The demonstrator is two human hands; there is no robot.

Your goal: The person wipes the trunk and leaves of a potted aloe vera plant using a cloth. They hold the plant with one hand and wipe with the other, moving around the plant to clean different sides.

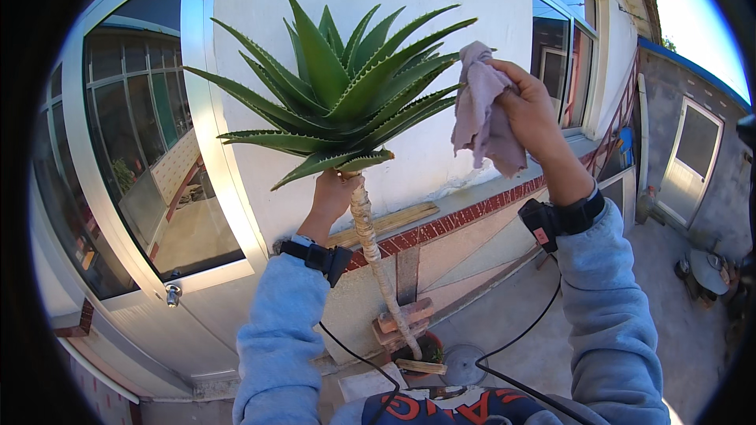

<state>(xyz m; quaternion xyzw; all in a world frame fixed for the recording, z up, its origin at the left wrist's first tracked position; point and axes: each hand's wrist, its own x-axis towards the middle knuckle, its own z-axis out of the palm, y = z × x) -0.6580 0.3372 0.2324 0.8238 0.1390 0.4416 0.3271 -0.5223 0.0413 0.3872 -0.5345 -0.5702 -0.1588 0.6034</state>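
Observation:
A tall aloe plant (354, 100) with toothed green leaves stands before a white wall, on a long bare stem (376, 260) that rises from a pot (434, 345). Just under the lowest leaves, my left hand (333, 193) is closed around the top of the stem; some of its fingers are hidden behind the leaves. At the right of the plant, my right hand (528, 107) grips a crumpled mauve cloth (485, 112). The cloth hangs beside the tips of the right-hand leaves, and one leaf tip is partly behind it.
Stacked bricks (404, 321) and a wood piece (420, 366) are at the pot. A wooden board (396, 221) lies on the red-edged ledge (466, 215). At left is a glazed door (254, 236); at upper right, a window (570, 59). Black cables (520, 336) hang from both wrist straps.

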